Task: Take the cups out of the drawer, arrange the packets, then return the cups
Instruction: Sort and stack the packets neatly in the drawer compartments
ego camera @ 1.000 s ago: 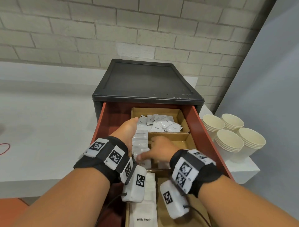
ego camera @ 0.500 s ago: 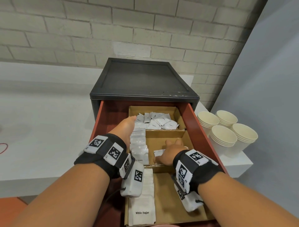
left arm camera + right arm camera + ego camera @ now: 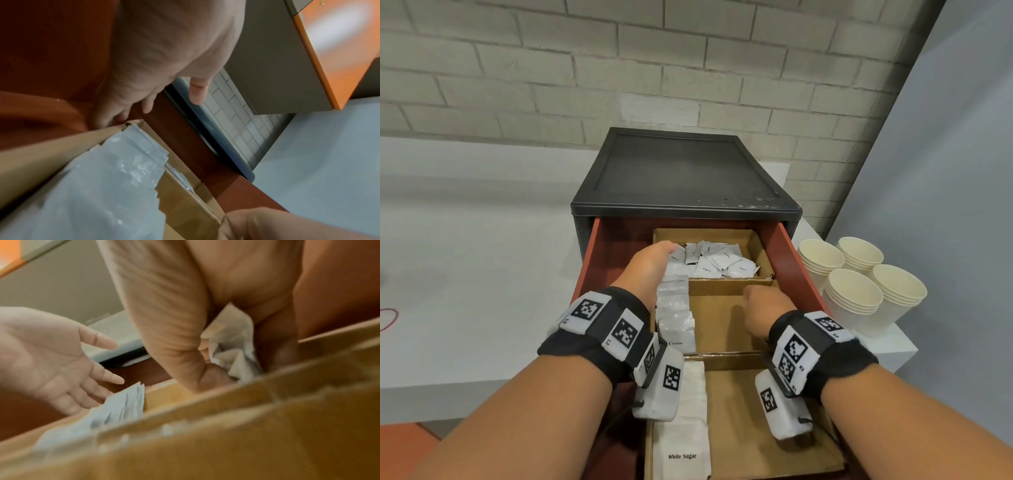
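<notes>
The red drawer [image 3: 794, 260] stands open with a cardboard organiser [image 3: 722, 329] inside. Loose coffee packets [image 3: 717, 262] fill its back compartment. A row of cream packets [image 3: 674, 308] stands along the left of the middle one. My left hand [image 3: 659, 255] lies open at the far end of that row, fingers straight, fingertips at the divider [image 3: 131, 125]. My right hand [image 3: 756, 305] hovers over the middle compartment and grips a crumpled white packet [image 3: 232, 350]. Paper cups [image 3: 859, 284] stand in several stacks on the table right of the drawer.
White Sugar packets [image 3: 683, 428] lie at the left of the front compartment. The black cabinet top [image 3: 681, 171] overhangs the drawer's back. A white table [image 3: 465, 274] spreads to the left, a brick wall [image 3: 688, 68] stands behind, and a grey partition [image 3: 945, 171] is at the right.
My right hand left the cream row, closed on a loose packet in the middle compartment and lifted it toward the back. My left hand stayed beside the row, reaching slightly farther in.
</notes>
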Available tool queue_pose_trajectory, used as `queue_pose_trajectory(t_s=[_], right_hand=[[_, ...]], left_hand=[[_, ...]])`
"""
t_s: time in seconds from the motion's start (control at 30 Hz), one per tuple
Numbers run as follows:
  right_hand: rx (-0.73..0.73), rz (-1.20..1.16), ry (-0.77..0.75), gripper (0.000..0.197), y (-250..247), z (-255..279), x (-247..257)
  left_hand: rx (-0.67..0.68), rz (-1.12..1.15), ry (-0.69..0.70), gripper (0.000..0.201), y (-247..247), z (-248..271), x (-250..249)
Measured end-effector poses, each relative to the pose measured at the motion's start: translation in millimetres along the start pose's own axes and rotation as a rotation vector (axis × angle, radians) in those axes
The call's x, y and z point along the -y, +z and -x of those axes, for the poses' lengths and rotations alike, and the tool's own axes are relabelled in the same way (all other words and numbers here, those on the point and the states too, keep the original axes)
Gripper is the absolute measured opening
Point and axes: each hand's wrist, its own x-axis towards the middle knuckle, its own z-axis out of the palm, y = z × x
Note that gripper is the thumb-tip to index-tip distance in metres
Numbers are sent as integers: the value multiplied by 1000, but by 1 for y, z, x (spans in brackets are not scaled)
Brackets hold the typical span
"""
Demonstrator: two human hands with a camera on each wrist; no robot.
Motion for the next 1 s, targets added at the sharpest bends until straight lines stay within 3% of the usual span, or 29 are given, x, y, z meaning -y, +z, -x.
queue_pose_trajectory(t_s=[0.1, 0.17, 0.23, 0.27, 0.43, 0.57, 0.83, 1.0], right_hand=[[-71, -237, -81, 19, -9, -1, 3], [-120, -569, -156, 26, -16, -3, 5], [-143, -782, -254, 33, -23, -3, 9], [-143, -850, -295, 36, -26, -4, 11], [-64, -1172, -411, 39, -23, -7, 21], [19, -1329, -400, 33, -17, -9, 19], [-69, -1371, -314, 26, -22, -17, 14], [-85, -1360, -307, 25, -21, -16, 12]], left_hand=[[-26, -14, 162, 46, -1, 10, -6], [-62, -67, 219, 40, -1, 16, -9], [-78, -84, 252, 21, -1, 20, -12], [-51, -72, 268, 13, 0, 23, -13], [254, -47, 163, 18, 3, 34, -11], [205, -117, 183, 17, 0, 29, -10], [80, -114, 243, 10, 3, 20, -8], [9, -43, 188, 13, 8, 19, -4]])
